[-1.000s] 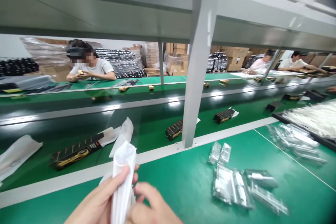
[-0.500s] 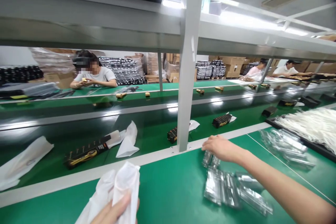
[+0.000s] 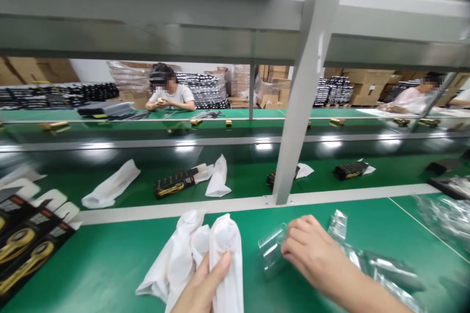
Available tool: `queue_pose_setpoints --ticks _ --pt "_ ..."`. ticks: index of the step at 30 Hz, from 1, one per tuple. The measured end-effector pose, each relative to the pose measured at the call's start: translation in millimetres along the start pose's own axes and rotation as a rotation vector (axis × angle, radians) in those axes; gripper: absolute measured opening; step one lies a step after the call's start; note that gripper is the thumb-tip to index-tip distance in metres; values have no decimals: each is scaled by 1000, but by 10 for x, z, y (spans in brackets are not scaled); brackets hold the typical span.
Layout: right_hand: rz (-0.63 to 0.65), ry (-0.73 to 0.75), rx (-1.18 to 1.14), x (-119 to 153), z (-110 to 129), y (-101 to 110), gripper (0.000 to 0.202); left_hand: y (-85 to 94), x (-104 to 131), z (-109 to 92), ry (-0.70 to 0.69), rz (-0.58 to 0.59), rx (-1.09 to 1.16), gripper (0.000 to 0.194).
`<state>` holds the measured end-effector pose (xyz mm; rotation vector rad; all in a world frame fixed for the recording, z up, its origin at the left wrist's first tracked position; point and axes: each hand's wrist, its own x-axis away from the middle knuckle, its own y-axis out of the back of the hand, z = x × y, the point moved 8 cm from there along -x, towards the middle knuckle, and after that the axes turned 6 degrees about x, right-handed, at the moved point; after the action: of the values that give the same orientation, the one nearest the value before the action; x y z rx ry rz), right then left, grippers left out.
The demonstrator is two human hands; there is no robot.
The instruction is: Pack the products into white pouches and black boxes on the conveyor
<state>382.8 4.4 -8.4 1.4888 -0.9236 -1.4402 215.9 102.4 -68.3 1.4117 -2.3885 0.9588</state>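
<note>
White pouch sits thumb-pinned in the left grip, apparently for steadiness, while the closed right grip pinches clear packaging.

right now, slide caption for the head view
Left hand grips a white pouch, right hand a clear plastic packet, over green tabletop.

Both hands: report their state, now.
Left hand: closed, holding at least one long, white, soft-looking pouch.
Right hand: closed, holding a clear, boxy plastic pack.
</note>
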Motion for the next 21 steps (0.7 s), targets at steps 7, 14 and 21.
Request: queue_pose_setpoints --ticks 7,14,21 --pt "-247 218 -28 -82 409 478 15 -44 19 26 31 82 153 54" --pt "-10 574 -99 -335 1010 594 37 -377 206 17 6 559 -78 56" --pt "31 479 -229 -290 917 481 23 -354 259 41 -82 687 1 50"
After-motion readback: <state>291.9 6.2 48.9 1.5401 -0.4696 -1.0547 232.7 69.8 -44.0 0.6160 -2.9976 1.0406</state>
